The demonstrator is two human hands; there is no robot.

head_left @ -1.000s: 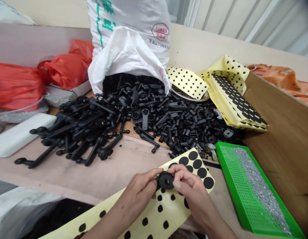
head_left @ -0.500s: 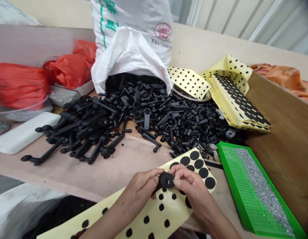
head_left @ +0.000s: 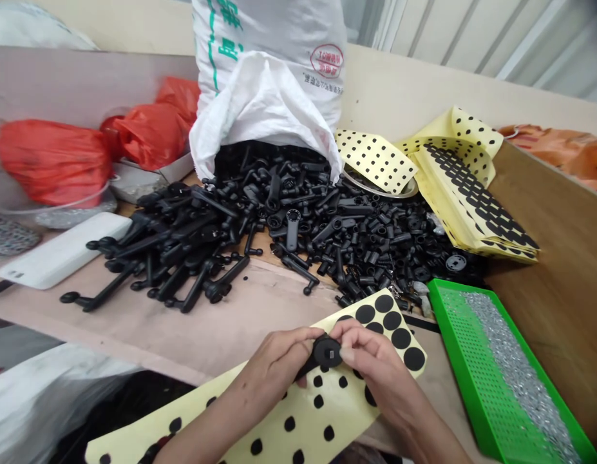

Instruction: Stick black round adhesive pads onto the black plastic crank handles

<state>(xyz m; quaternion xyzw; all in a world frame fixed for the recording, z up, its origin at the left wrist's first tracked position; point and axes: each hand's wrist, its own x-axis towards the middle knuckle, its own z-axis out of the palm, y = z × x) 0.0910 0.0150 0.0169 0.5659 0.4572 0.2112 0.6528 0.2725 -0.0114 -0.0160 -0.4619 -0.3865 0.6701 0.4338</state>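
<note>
Both of my hands pinch one small round black plastic part (head_left: 327,352) just above a yellow backing sheet (head_left: 322,412). My left hand (head_left: 279,364) grips its left side with thumb and fingers closed. From the right, my right hand (head_left: 370,364) holds it, with the thumb pressed on its face. The sheet carries several large black round pads (head_left: 392,320) at its far end and small black dots nearer me. Beyond the sheet lies a big heap of black plastic handles and small parts (head_left: 298,225).
A white woven sack (head_left: 264,103) spills the black parts at the back. A green perforated tray (head_left: 501,374) of small silver screws sits at the right. More yellow pad sheets (head_left: 467,187) lie behind it. Red plastic bags (head_left: 56,161) and a white flat box (head_left: 61,248) are at the left.
The view has drifted so everything sits slightly further right. My hands have turned the black part a little between the fingers; they stay over the sheet.
</note>
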